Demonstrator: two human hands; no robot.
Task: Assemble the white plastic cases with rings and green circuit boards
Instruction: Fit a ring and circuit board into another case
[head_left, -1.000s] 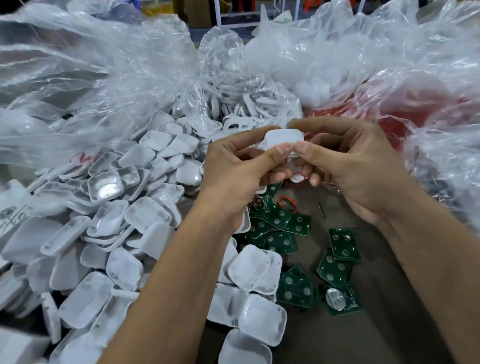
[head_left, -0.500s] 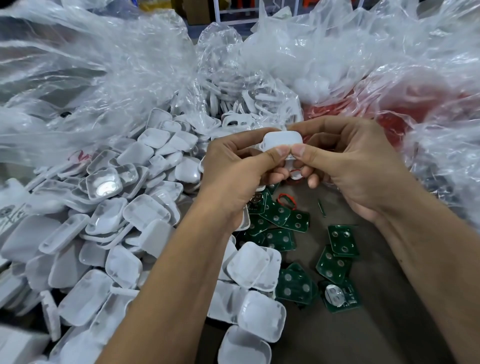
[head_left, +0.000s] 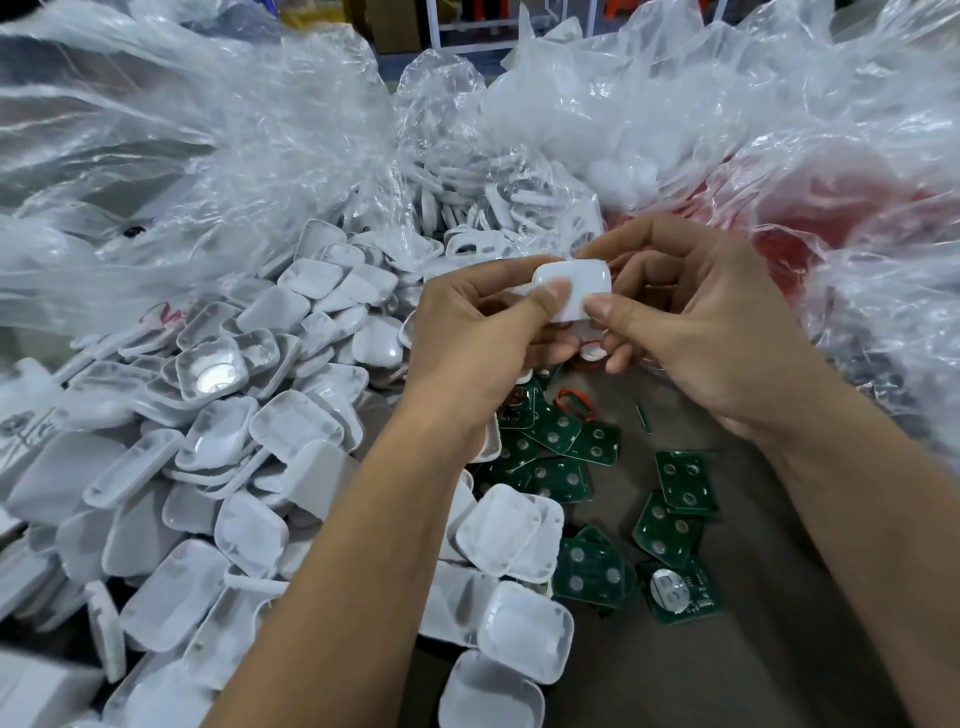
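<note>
Nearest you, at the bottom of the view, a loose heap of white rounded-square plastic case shells (head_left: 218, 467) spreads from the near edge up the left side of the brown work surface (head_left: 727, 665), many lying hollow side up and overlapping one another. Your two bare forearms cross above this heap and the surface, converging toward the middle.

Just right of the shells, a scatter of green square circuit boards (head_left: 675, 499) with round silver contacts lies flat on the surface; some overlap, and one near board carries a larger silver disc (head_left: 670, 590). Farther in, beside the boards under your hands, a small red ring (head_left: 571, 402) rests on the surface.

Above that, you hold one white plastic case (head_left: 571, 288) in the air between both hands, at the centre of the view. Your left hand (head_left: 478, 338) pinches its left side, thumb pressed on the near face and fingers curled behind. Your right hand (head_left: 717, 322) pinches its right side the same way, thumb on the near face beside the left thumb; its lower fingers curl around something small and white with a trace of red, too hidden to identify.

Beyond your hands, crumpled clear plastic bags (head_left: 234, 156) fill the far side; the middle one holds white flat parts (head_left: 493, 208), and the far right one shows red contents (head_left: 831, 208) through the film.
</note>
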